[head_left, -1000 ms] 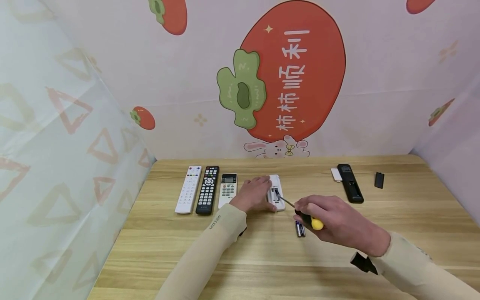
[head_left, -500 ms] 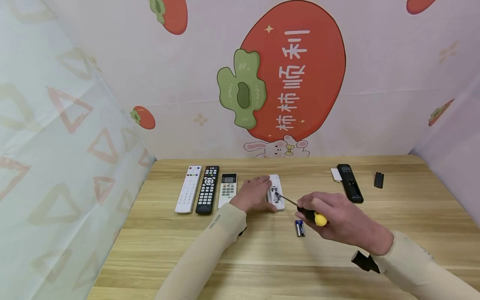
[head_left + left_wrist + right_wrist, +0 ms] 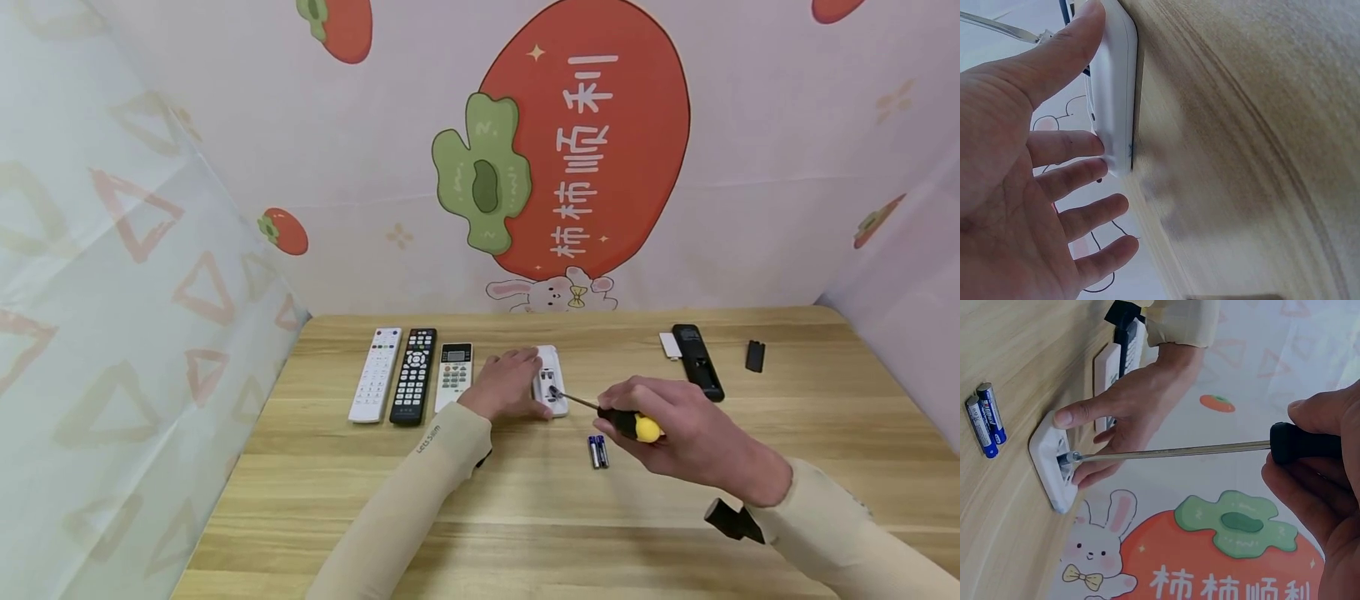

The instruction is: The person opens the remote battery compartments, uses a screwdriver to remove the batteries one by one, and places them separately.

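Note:
A white remote control [image 3: 551, 385] lies on the wooden table with its open battery compartment facing up. My left hand [image 3: 508, 385] holds it along its left side, the thumb at the near end and the index and middle fingertips at the edge in the left wrist view. In my right hand [image 3: 678, 425] is a screwdriver [image 3: 1179, 451] with a long metal shaft and a black and yellow handle. Its tip reaches into the compartment, where a small greyish piece [image 3: 1071, 457] shows at the tip. Two blue and silver batteries [image 3: 598, 452] lie side by side near the remote.
Left of my left hand stand in a row a white and grey remote [image 3: 455, 377], a black remote [image 3: 413, 377] and a long white remote [image 3: 376, 375]. At the back right are another black remote [image 3: 698, 362], a white cover [image 3: 670, 345] and a black cover [image 3: 755, 356].
My right hand has drawn a little to the right and upward, so the screwdriver's shaft lies flatter. Its tip has slid slightly toward the near end of the compartment. My left hand stays put.

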